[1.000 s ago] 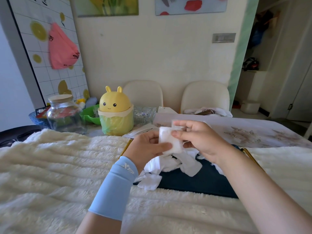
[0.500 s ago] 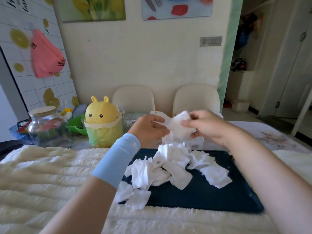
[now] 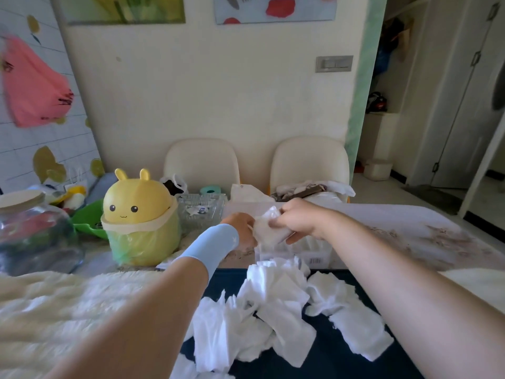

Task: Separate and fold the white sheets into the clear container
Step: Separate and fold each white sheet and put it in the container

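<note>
A folded white sheet [image 3: 269, 228] is held between both hands over the clear container [image 3: 314, 254], which stands on the table just beyond the dark mat [image 3: 341, 359]. My left hand [image 3: 241, 228], with a light blue wrist sleeve, pinches the sheet's left side. My right hand [image 3: 297, 218] grips its right side from above. A heap of crumpled white sheets [image 3: 273, 310] lies on the dark mat in front of me. The container's inside is mostly hidden by my hands.
A yellow bunny-shaped bin [image 3: 140, 217] stands to the left, a glass jar [image 3: 32, 231] further left and a green bowl [image 3: 87, 220] behind. A cut-glass dish [image 3: 200, 212] sits past my left hand. A fluffy cream blanket [image 3: 68, 310] covers the near table. Two cream chairs [image 3: 202, 160] stand at the wall.
Both hands have carried the folded sheet away from me and lowered it over the clear container. The camera tilted down, so the sheet heap now shows fully.
</note>
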Available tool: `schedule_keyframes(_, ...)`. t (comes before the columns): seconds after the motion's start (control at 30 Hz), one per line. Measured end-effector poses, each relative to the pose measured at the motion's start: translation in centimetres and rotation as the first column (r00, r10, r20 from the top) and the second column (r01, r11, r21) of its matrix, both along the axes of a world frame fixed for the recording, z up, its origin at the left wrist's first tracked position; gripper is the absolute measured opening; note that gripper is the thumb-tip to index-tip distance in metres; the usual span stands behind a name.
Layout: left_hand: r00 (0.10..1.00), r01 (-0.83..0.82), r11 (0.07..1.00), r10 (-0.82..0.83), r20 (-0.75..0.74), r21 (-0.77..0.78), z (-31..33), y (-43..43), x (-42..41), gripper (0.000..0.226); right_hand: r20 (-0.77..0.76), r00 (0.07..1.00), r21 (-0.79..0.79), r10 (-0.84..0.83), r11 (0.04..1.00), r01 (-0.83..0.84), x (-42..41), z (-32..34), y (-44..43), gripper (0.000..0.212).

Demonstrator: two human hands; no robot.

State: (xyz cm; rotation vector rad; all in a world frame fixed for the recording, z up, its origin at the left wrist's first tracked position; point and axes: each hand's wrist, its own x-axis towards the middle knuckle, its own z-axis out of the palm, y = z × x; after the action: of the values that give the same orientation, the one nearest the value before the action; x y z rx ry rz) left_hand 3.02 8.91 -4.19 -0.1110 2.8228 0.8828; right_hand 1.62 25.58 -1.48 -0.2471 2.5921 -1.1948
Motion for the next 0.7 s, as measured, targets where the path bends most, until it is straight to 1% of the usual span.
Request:
schedule_keyframes(0.07, 0.999, -0.011, 0.998, 0.008, 0.041, 0.064, -0.6, -0.2, -0.4, 0.045, -0.015, 1.0, 0.128, 0.014, 0.992, -0.012, -0.3, -0.6, -0.2, 0.015)
schedule_keyframes(0.13, 0.999, -0.022, 0.994, 0.018, 0.035, 0.111, -1.2, -0.3, -0.7, 0.048, -0.035, 0.999, 0.304, 0.022, 0.952, -0.01, -0.4, -0.8, -0.3, 0.011)
schedule_keyframes(0.17, 0.999, -0.024, 0.993, 0.021, 0.024, 0.119, -1.3, -0.3, -0.8, 0.049, -0.06, 0.998, 0.398, 0.021, 0.917, 0.005, -0.4, -0.8, -0.4, 0.013)
schedule_keyframes(0.23, 1.0, -0.023, 0.992, 0.023, 0.002, 0.128, -1.7, -0.2, -0.9, 0.048, -0.13, 0.991, 0.528, 0.014, 0.848, 0.057, -0.3, -0.8, -1.1, 0.013)
schedule_keyframes(0.27, 1.0, -0.026, 0.991, 0.027, -0.008, 0.129, -1.9, -0.2, -0.9, 0.047, -0.171, 0.985, 0.581, 0.022, 0.81, 0.083, -0.1, -0.9, -1.5, 0.013)
schedule_keyframes(0.33, 0.999, -0.026, 0.991, 0.03, -0.025, 0.133, -2.0, -0.1, -0.8, 0.047, -0.25, 0.967, 0.675, 0.053, 0.726, 0.134, 0.1, -1.1, -2.5, 0.021)
schedule_keyframes(0.37, 0.999, -0.027, 0.99, 0.032, -0.028, 0.136, -2.1, -0.1, -0.7, 0.047, -0.268, 0.961, 0.693, 0.062, 0.705, 0.148, 0.1, -1.4, -3.0, 0.025)
schedule_keyframes(0.4, 0.999, -0.027, 0.99, 0.031, -0.03, 0.14, -2.0, -0.1, -0.6, 0.047, -0.26, 0.964, 0.689, 0.054, 0.71, 0.146, 0.1, -1.6, -3.6, 0.027)
schedule_keyframes(0.43, 0.999, -0.021, 0.989, 0.026, -0.031, 0.144, -2.0, -0.2, -0.5, 0.046, -0.224, 0.974, 0.665, 0.03, 0.735, 0.13, 0.2, -1.8, -4.1, 0.027)
schedule_keyframes(0.53, 0.999, -0.026, 0.978, 0.031, -0.019, 0.208, -2.1, -0.5, -0.3, 0.044, 0.0, 0.999, 0.53, -0.044, 0.847, 0.037, 0.6, -1.4, -4.2, 0.04)
schedule_keyframes(0.6, 0.999, -0.027, 0.972, 0.033, -0.024, 0.231, -2.3, -0.6, -0.3, 0.046, 0.143, 0.987, 0.409, -0.068, 0.913, 0.004, 0.8, -0.3, -3.4, 0.036)
schedule_keyframes(0.63, 0.999, -0.028, 0.973, 0.035, -0.028, 0.231, -2.3, -0.7, -0.2, 0.045, 0.176, 0.981, 0.368, -0.087, 0.93, 0.017, 0.9, 0.2, -2.9, 0.032)
schedule_keyframes(0.7, 0.997, -0.039, 0.97, 0.052, -0.05, 0.239, -2.4, -0.7, -0.1, 0.042, 0.172, 0.98, 0.347, -0.103, 0.937, 0.037, 1.3, 0.6, -2.4, 0.025)
